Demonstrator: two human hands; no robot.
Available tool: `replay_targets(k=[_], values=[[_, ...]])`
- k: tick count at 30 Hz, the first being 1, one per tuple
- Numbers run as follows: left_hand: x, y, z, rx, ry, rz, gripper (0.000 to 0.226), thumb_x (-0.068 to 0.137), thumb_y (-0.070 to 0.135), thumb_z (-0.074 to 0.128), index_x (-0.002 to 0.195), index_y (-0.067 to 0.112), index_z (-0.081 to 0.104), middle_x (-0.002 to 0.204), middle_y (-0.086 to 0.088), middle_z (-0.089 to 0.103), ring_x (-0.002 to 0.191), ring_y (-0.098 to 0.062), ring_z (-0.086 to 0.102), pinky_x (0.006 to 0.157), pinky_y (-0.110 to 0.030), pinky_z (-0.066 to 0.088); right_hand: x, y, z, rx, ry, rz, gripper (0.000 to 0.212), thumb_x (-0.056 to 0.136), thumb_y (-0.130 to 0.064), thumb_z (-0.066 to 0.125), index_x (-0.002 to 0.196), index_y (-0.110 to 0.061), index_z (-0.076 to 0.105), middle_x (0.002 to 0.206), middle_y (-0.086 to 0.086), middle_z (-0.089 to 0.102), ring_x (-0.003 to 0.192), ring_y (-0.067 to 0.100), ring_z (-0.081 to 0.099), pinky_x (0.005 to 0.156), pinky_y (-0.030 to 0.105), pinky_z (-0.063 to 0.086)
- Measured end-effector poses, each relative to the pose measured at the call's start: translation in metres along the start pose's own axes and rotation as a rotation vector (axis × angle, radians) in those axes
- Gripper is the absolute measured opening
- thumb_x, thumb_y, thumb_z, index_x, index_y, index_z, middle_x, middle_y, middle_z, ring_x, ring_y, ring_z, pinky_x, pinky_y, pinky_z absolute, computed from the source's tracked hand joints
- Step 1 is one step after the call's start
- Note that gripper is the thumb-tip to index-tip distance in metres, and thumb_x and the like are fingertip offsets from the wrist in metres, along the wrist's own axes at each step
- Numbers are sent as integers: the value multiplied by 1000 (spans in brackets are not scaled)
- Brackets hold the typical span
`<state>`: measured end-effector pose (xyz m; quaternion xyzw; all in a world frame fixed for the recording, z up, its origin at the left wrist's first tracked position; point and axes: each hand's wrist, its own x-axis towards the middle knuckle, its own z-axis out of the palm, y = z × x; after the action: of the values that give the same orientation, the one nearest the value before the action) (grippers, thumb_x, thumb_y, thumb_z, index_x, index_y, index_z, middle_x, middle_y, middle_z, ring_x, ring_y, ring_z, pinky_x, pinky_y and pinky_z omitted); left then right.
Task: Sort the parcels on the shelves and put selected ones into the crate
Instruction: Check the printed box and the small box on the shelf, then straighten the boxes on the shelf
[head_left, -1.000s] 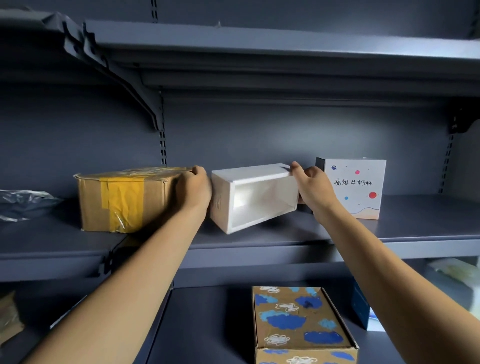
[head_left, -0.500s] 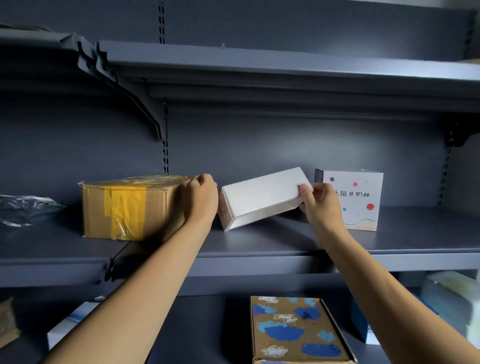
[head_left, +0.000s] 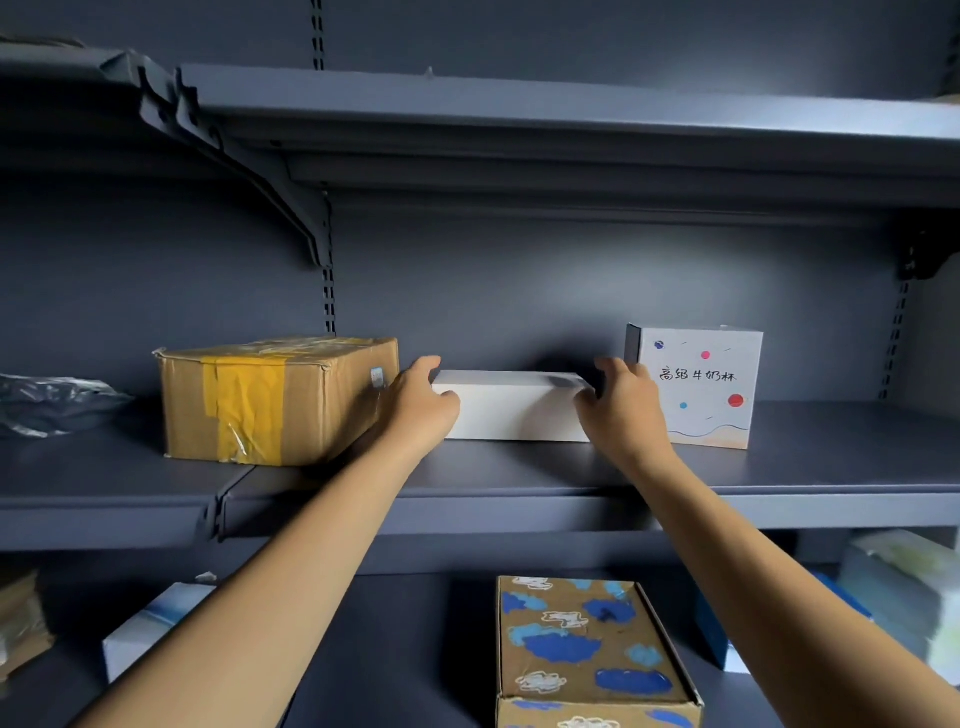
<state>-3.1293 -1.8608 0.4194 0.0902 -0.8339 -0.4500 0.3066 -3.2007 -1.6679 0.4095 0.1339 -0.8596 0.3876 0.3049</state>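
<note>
Tan yellow-taped cardboard box (head_left: 275, 400) just left of left hand (head_left: 421, 408); its fingers curl round plain white rectangular carton (head_left: 511, 410), lying flat on grey metal shelf (head_left: 831, 457); right hand (head_left: 623, 410) clamps other end; dotted white printed box (head_left: 701, 389) just beyond; likely sorting step; next probably release, or lift out; crate unseen.
</note>
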Motion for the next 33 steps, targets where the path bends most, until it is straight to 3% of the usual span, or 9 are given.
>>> replay_targets(k=[3, 7, 11, 14, 21, 25, 28, 30, 33], values=[[-7, 10, 5, 58, 68, 84, 50, 91, 7, 47, 139, 19, 45, 142, -4, 43, 120, -19, 48, 81, -24, 40, -3, -10, 0, -39, 72, -107, 40, 90, -10, 52, 130, -7, 55, 125, 18, 51, 119, 36, 42, 82, 33, 37], [-18, 21, 5, 65, 185, 231, 31, 88, 4, 50, 117, 14, 57, 123, -2, 53, 111, -18, 53, 89, -28, 43, -11, -28, 8, 63, 52, -270, 33, 90, -9, 54, 122, -7, 59, 120, 14, 54, 116, 31, 48, 89, 38, 44], [-26, 29, -9, 14, 295, 323, 25, 83, 0, 48, 95, 21, 56, 101, 2, 58, 85, -12, 54, 80, -26, 46, -25, -55, 20, 205, -63, -361, 32, 90, -10, 54, 122, -8, 59, 117, 10, 56, 110, 24, 56, 89, 33, 46], [-28, 29, -27, -31, 301, 351, 26, 82, -3, 48, 91, 19, 57, 87, 7, 58, 80, -11, 54, 72, -19, 45, -36, -76, 30, 239, -113, -387, 32, 90, -9, 52, 121, -9, 59, 117, 8, 59, 106, 21, 58, 89, 35, 48], [-21, 17, -97, -137, 362, 449, 20, 87, 1, 51, 90, 19, 60, 86, 4, 62, 78, -8, 56, 65, -13, 44, -53, -135, 55, 269, -103, -315, 31, 89, -8, 50, 118, -10, 61, 107, 5, 65, 98, 19, 60, 87, 27, 47], [-6, -11, -145, -118, 405, 464, 20, 86, 2, 51, 89, 21, 59, 89, 5, 61, 76, -4, 52, 66, -14, 42, -65, -166, 69, 297, -119, -178, 30, 93, -13, 48, 121, -11, 61, 103, 1, 67, 89, 15, 57, 74, 20, 40], [11, -42, -178, -110, 457, 381, 21, 83, 4, 50, 89, 23, 57, 101, -1, 62, 95, -18, 55, 79, -29, 44, -75, -183, 82, 282, -119, -92, 28, 98, -21, 48, 121, -10, 60, 99, 0, 65, 92, 19, 59, 74, 23, 41], [19, -62, -195, -58, 480, 288, 19, 86, 8, 52, 100, 19, 59, 114, -5, 58, 112, -25, 49, 85, -30, 39, -80, -195, 90, 277, -107, -47, 29, 100, -28, 48, 117, -9, 61, 98, 1, 65, 99, 23, 62, 81, 27, 47], [23, -79, -212, -44, 418, 140, 30, 90, 17, 53, 120, 13, 54, 129, -11, 49, 121, -27, 44, 95, -34, 38, -86, -210, 103, 324, -119, 29, 33, 100, -41, 44, 105, -13, 61, 96, 3, 64, 102, 29, 62, 89, 48, 53]])
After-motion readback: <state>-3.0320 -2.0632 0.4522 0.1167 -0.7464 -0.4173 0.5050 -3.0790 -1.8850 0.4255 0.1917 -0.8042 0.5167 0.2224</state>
